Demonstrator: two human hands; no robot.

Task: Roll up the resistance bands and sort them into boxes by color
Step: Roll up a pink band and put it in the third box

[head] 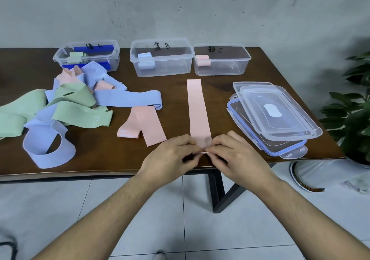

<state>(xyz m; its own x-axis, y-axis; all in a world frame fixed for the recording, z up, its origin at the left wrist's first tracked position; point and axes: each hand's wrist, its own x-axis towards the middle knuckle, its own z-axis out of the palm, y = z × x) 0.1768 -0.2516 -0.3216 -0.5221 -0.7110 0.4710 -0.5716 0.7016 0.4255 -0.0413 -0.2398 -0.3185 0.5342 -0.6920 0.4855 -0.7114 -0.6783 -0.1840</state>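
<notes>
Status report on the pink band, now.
Left hand and right hand pinching near end of flat pink band, roll just starting. Pink box open, one roll inside. Path clear; stacked lids off to the right.

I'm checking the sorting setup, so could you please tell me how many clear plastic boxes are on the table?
3, in a row along the table's far edge: left clear plastic box, middle one, right one. None seems hidden.

L hand [170,155], R hand [234,155] pinching pink band [197,107] end; table [180,83]
</notes>
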